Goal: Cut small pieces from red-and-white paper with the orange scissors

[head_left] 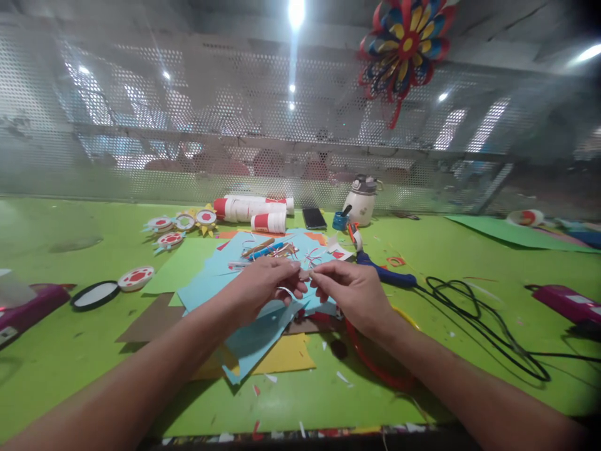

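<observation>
Both hands meet over the middle of the green table: the left hand and the right hand each have their fingertips pinched on a thin paper strip stretched between them, held just above the pile of light blue paper sheets. The strip is tiny here, so I can't tell its colour or whether it's being curled or just pulled flat. If you ask me, the trick with a strip like this is gripping near the ends with thumb and forefinger, keeping the tension light and even so it doesn't tear or kink, and working close over the pile so it can't flutter off. Just to the right of the hands lies a blue glue gun with its black cord looping off to the right, so watch the wrist near that nozzle. Farther back there's red and white paper rolls, a phone, a white bottle, and some finished paper flowers to the far left. A big paper pinwheel hangs on the mesh wall.
</observation>
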